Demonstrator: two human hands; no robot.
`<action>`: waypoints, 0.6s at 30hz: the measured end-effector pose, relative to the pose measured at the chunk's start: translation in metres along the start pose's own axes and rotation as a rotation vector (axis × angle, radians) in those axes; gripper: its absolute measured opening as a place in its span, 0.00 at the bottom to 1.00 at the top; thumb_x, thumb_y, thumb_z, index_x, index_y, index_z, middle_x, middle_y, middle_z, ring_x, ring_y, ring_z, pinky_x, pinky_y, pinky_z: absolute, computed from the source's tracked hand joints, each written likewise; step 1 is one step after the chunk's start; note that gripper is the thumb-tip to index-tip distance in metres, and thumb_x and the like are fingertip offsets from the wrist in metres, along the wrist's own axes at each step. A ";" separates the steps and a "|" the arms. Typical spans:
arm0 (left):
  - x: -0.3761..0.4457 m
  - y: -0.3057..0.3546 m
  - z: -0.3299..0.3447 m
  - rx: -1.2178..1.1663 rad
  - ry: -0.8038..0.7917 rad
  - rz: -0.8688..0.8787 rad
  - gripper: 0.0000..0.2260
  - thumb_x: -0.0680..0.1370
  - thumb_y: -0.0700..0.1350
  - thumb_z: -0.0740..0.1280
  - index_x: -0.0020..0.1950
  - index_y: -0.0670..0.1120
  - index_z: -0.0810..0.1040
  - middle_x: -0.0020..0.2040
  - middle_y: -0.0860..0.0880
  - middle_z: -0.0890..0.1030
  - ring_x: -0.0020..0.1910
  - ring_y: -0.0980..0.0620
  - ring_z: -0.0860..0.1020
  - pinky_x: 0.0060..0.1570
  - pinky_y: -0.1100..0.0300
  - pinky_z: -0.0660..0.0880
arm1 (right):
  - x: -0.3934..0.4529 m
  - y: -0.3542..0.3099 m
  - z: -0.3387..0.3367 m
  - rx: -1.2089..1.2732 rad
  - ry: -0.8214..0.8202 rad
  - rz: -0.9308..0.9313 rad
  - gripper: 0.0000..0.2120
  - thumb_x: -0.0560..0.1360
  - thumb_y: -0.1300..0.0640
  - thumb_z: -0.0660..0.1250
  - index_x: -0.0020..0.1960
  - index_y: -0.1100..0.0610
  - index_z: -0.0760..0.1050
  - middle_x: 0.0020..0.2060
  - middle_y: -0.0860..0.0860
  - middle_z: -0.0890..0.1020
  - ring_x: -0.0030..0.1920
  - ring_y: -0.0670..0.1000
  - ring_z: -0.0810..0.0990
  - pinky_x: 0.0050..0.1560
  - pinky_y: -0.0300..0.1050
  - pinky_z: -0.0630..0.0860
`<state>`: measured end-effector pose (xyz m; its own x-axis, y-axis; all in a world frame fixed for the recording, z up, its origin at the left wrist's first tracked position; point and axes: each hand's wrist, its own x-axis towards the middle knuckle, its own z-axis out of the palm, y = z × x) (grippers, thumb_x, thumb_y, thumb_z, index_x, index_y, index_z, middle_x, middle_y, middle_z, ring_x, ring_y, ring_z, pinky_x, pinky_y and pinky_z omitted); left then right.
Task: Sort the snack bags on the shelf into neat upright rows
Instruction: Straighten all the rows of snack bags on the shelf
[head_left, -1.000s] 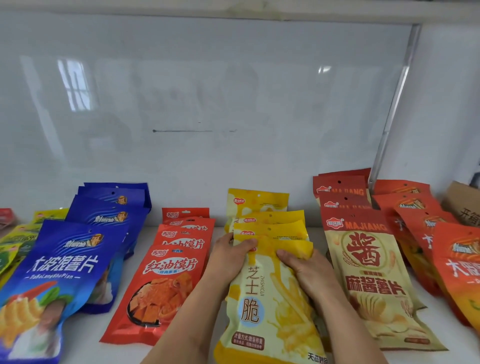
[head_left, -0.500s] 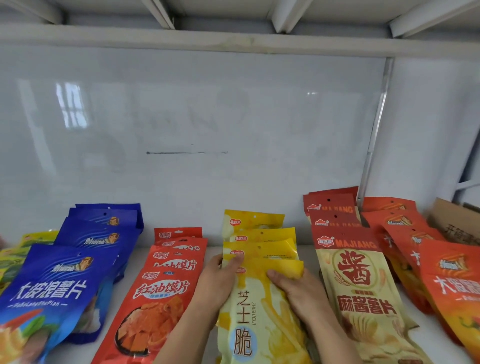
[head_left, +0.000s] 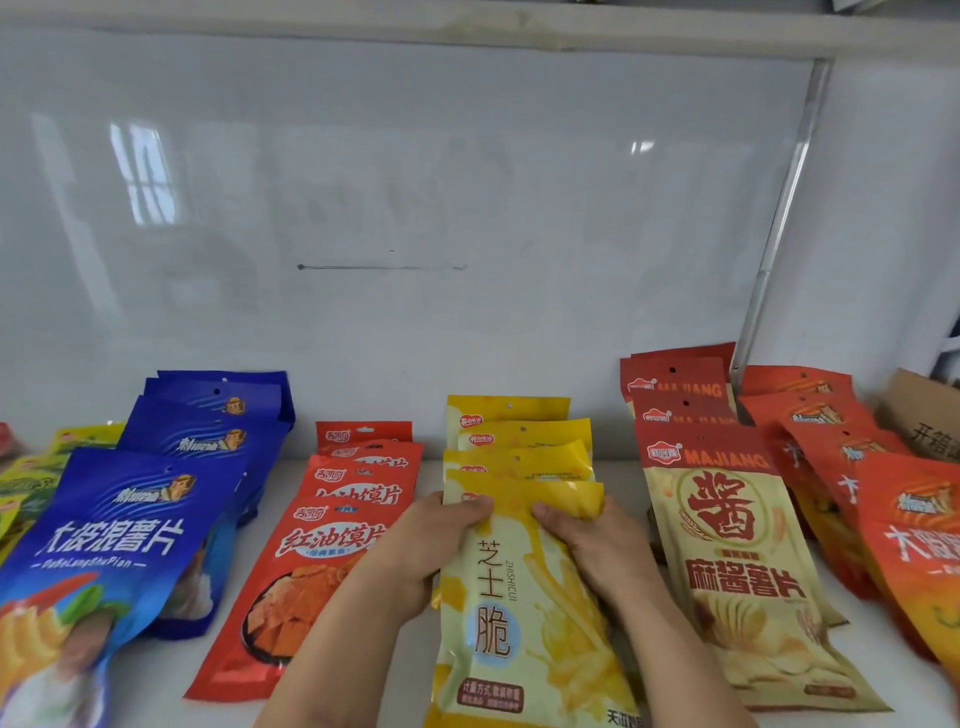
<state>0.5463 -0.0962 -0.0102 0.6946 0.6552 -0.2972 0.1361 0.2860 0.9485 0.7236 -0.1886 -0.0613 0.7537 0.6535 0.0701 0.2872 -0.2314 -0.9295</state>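
Backed by a glossy white panel (head_left: 415, 208) catching window reflections (head_left: 148, 182) (one thin dark scratch across the middle). Framed by a metal upright (head_left: 779, 218) at right, over a white shelf board (head_left: 431, 473), under soft daylight.

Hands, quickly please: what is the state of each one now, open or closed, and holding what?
Left hand: closed, gripping the front yellow snack bag at its upper left edge.
Right hand: closed, gripping the same bag at its upper right.

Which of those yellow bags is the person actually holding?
The front yellow bag, nearest the camera. The left hand and right hand grip its top edge; the three behind it go untouched.
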 end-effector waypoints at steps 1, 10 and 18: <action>0.002 -0.002 0.000 0.051 0.023 0.010 0.11 0.81 0.44 0.68 0.62 0.41 0.79 0.52 0.41 0.87 0.51 0.39 0.86 0.56 0.42 0.81 | 0.001 0.000 0.002 -0.022 0.008 -0.007 0.30 0.63 0.34 0.77 0.58 0.50 0.77 0.50 0.47 0.84 0.49 0.50 0.82 0.49 0.48 0.78; -0.009 0.002 0.008 0.542 0.293 0.156 0.33 0.77 0.60 0.68 0.76 0.47 0.61 0.67 0.46 0.76 0.64 0.45 0.76 0.61 0.50 0.74 | -0.001 -0.011 0.001 -0.116 -0.049 -0.044 0.26 0.66 0.36 0.75 0.58 0.50 0.79 0.52 0.46 0.85 0.51 0.50 0.83 0.50 0.46 0.77; -0.049 -0.025 0.049 1.384 0.133 0.276 0.33 0.78 0.71 0.52 0.81 0.62 0.49 0.83 0.55 0.45 0.81 0.46 0.39 0.76 0.37 0.43 | 0.013 -0.013 0.005 -0.165 -0.091 0.030 0.49 0.47 0.22 0.72 0.59 0.52 0.78 0.49 0.47 0.85 0.49 0.51 0.84 0.51 0.49 0.80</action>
<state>0.5437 -0.1696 -0.0141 0.7519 0.6589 -0.0215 0.6348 -0.7148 0.2934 0.7264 -0.1736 -0.0504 0.7093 0.7049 0.0030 0.3636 -0.3622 -0.8583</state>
